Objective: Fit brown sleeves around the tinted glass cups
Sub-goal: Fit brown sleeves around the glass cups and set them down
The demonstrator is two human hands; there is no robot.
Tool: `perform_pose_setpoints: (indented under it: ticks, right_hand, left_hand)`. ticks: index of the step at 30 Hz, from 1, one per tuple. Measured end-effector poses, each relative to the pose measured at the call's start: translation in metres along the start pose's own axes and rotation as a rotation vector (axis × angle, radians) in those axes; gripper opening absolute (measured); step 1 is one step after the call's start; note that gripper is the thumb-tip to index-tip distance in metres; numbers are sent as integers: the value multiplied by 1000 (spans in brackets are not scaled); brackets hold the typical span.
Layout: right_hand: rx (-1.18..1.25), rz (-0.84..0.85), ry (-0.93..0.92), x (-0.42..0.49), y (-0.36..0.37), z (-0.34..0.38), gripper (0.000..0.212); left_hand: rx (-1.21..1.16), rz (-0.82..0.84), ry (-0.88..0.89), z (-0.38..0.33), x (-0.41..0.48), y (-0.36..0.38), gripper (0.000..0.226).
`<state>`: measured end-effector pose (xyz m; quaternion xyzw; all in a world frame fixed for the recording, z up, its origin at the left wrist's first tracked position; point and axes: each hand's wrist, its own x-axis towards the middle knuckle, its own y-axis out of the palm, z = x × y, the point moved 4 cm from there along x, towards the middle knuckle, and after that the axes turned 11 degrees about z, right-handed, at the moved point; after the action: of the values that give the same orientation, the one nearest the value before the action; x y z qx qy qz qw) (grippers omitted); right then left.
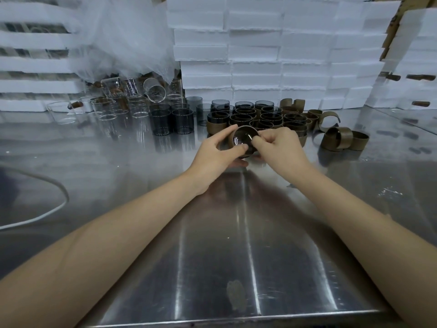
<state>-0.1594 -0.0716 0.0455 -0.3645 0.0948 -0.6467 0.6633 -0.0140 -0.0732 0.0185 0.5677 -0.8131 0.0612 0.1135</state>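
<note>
Both hands hold one tinted glass cup (241, 138) tilted with its mouth towards me, a brown sleeve around it, just above the steel table. My left hand (218, 150) grips its left side with thumb and fingers. My right hand (275, 144) pinches the sleeve at its right edge. Behind them stands a cluster of sleeved tinted cups (260, 117). Bare tinted cups (171, 120) stand to the left. Loose curled brown sleeves (340, 137) lie to the right.
Clear glass cups (113, 107) crowd the back left under a plastic sheet (127, 39). White foam boxes (272, 55) are stacked along the back. A white cable (47, 210) curves on the steel table (236, 256) at the left.
</note>
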Motion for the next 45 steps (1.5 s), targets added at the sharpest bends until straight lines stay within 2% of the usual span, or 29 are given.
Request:
perform_pose_setpoints:
  ticks: [5, 9, 15, 28, 33, 36, 39, 41, 45]
  right_hand:
    - [143, -26, 38, 0, -4, -3, 50]
    - [140, -64, 25, 2, -8, -3, 36]
    - [260, -27, 58, 5, -9, -8, 21]
    - [427, 70, 83, 10, -2, -16, 18]
    - [531, 72, 98, 8, -1, -18, 14]
    - [610, 230, 151, 7, 11, -21, 24]
    - [827, 411, 240, 5, 23, -23, 40]
    - [912, 440, 239, 4, 22, -24, 44]
    - [1049, 454, 208, 2, 19, -27, 35]
  left_hand:
    - [18, 7, -1, 0, 2, -1, 58]
    - [28, 43, -2, -2, 3, -1, 58]
    - [52, 68, -15, -1, 5, -3, 56]
    - [109, 87, 21, 0, 8, -11, 44]
    - [53, 139, 1, -2, 6, -18, 40]
    - [31, 182, -47, 0, 5, -22, 37]
    - [23, 194, -53, 3, 6, -22, 32]
    - [-12, 185, -55, 4, 7, -23, 27]
    - [-79, 174, -121, 5, 9, -23, 32]
